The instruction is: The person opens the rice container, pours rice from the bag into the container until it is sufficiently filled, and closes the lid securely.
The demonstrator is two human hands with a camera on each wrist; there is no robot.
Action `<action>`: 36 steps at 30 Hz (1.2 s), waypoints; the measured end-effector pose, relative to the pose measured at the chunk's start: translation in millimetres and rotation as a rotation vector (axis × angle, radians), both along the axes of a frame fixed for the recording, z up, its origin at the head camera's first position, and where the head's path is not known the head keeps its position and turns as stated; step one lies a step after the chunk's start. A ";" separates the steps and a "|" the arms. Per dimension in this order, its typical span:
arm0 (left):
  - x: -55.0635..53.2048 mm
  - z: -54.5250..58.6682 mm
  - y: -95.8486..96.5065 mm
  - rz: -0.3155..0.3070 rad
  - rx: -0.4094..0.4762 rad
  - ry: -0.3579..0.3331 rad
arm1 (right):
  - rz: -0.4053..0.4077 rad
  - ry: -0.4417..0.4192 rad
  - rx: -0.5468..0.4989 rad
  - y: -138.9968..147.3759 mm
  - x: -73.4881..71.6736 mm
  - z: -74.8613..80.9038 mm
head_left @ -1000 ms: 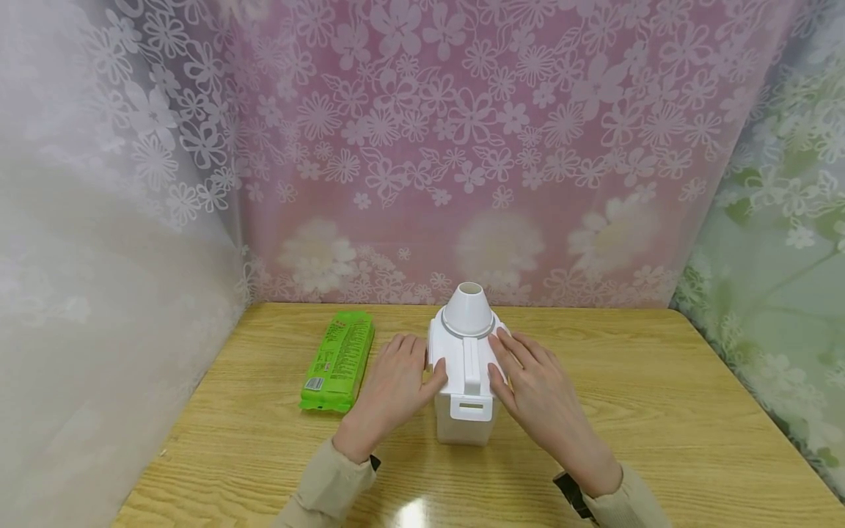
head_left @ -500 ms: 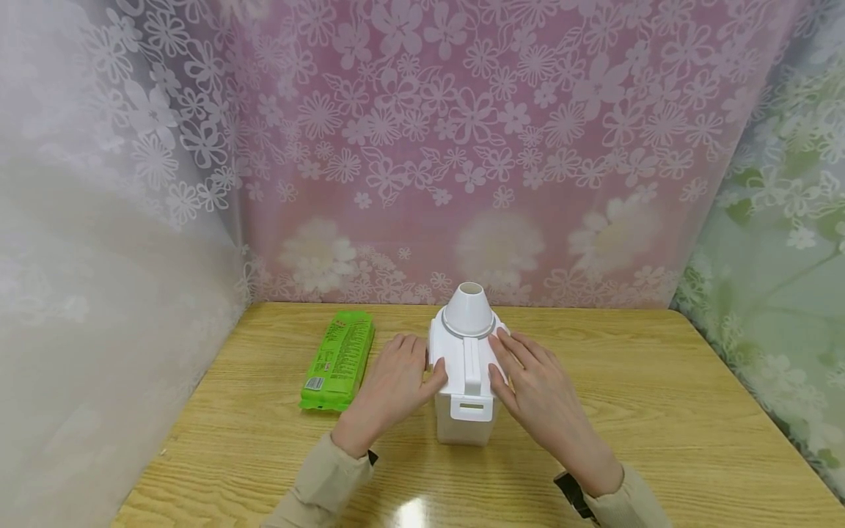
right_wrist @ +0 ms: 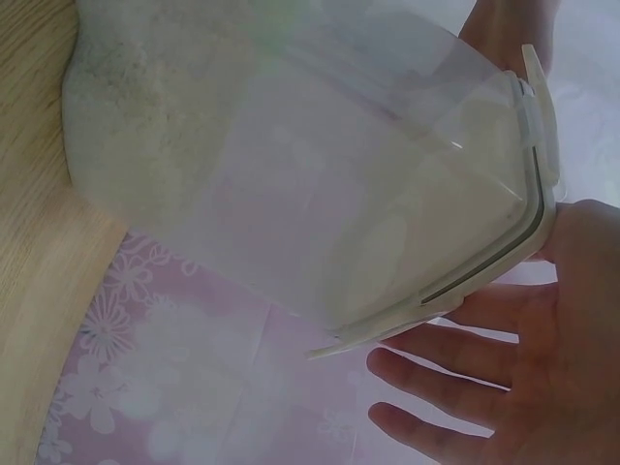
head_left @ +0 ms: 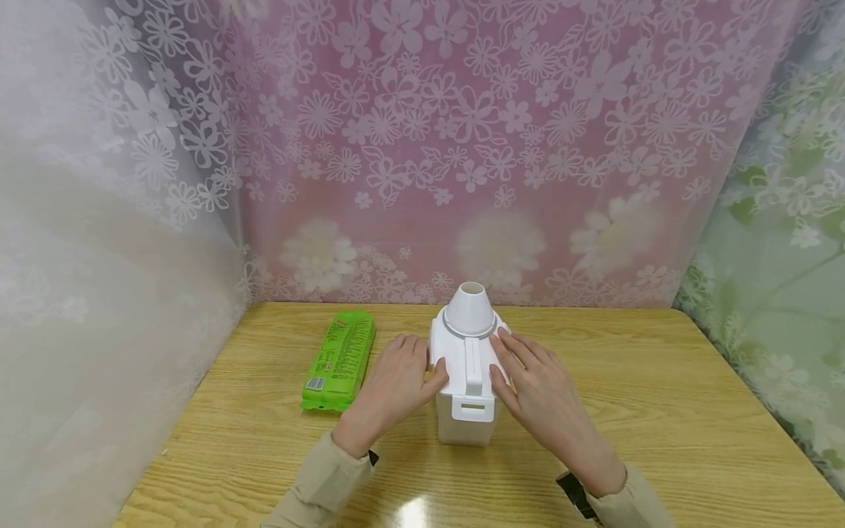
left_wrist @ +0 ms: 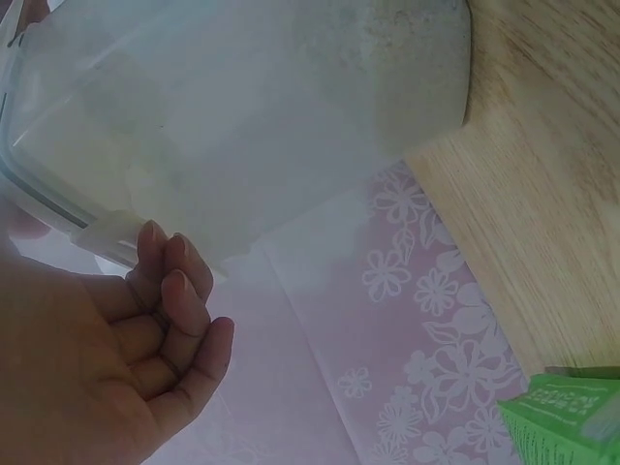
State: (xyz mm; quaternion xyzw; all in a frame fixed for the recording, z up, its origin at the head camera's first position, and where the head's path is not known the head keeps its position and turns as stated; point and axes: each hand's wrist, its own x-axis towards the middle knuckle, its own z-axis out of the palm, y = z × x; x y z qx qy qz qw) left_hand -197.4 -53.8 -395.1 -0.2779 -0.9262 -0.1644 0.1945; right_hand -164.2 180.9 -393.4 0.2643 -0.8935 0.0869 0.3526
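A clear plastic storage container (head_left: 465, 433) stands upright on the table, its white lid (head_left: 454, 350) on. A white cone-shaped cup (head_left: 470, 315) sits on top of the lid. Pale grains (right_wrist: 126, 145) fill the bottom in the right wrist view. My left hand (head_left: 394, 378) is at the container's left side, thumb on the lid's edge; in the left wrist view its loosely bent fingers lie by a side latch (left_wrist: 111, 234). On the other side my right hand (head_left: 544, 392) rests thumb and fingertips on the lid, its other fingers (right_wrist: 436, 354) spread almost straight.
A green plastic packet (head_left: 339, 359) with printing and a barcode lies left of the left hand on the wooden table (head_left: 660, 411). Flowered curtains (head_left: 462, 147) hang behind the table and at both sides.
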 end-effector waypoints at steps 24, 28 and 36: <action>-4.4 -4.2 -0.7 -0.023 0.072 -0.136 | 0.004 -0.033 -0.004 0.5 -0.1 0.0; -5.5 -7.0 0.1 -0.031 0.080 -0.154 | 0.002 -0.039 -0.011 -0.1 0.3 0.4; -2.3 -5.4 -0.4 -0.023 0.063 -0.128 | 0.000 -0.029 -0.009 -1.8 0.2 0.7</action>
